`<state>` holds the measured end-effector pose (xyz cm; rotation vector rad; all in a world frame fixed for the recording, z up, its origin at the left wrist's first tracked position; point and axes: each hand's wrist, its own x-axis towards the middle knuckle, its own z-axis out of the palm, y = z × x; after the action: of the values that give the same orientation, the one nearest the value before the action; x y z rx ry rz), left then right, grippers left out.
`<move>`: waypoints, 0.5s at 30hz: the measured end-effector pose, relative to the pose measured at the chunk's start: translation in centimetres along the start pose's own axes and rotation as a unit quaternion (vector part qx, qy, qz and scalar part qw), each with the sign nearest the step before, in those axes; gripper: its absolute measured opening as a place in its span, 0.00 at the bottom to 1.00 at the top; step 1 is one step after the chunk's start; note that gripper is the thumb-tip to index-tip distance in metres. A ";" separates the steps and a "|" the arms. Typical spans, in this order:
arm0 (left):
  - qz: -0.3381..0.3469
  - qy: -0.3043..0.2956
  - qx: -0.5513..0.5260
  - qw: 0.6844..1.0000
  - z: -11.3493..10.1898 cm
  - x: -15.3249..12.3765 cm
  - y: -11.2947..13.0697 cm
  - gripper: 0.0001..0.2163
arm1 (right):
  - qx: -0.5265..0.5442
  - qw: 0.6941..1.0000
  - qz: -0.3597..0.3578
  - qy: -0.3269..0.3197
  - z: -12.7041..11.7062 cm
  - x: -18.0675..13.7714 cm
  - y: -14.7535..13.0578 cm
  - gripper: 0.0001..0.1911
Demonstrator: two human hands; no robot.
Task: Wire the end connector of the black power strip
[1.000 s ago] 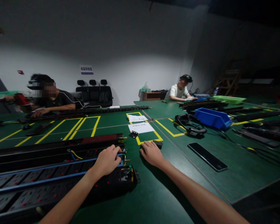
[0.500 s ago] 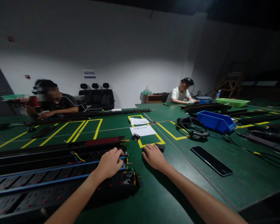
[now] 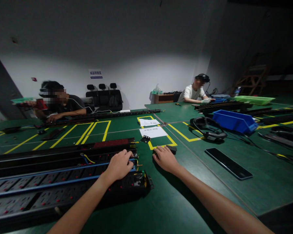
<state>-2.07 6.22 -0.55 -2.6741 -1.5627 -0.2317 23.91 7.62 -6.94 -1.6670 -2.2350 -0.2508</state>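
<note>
My left hand [image 3: 119, 165] lies over the end of a blue-edged power strip [image 3: 70, 175], its thumb and fingers bent around the strip's sides. Short wires stick out at that end. Nearer me lies a black power strip [image 3: 48, 199] with red switches and an open end. My right hand [image 3: 166, 159] rests palm down at the yellow tape, its fingers extended over or against a small black block [image 3: 172, 149]. The hand hides part of the block. Just beyond sits a black bracket with holes [image 3: 146, 139].
White papers [image 3: 154, 132] lie ahead. To the right are a phone [image 3: 228, 163], a black headset [image 3: 208, 130] and a blue bin [image 3: 234, 122]. Long dark housings [image 3: 63, 151] lie at left. Two people, one at left [image 3: 73, 105] and one at right [image 3: 191, 92], sit across the table.
The view has shifted slightly, so most things appear a little farther right. Both hands keep their places on the strip and by the black block.
</note>
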 end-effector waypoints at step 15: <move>-0.004 0.000 -0.003 1.000 0.0 0.0 0.1 0.11 | -0.001 1.000 0.003 0.003 0.6 0.1 0.3 0.17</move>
<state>-2.01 6.15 -0.56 -2.6729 -1.5750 -0.2375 24.05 7.94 -7.45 -1.6715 -2.2251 -0.2557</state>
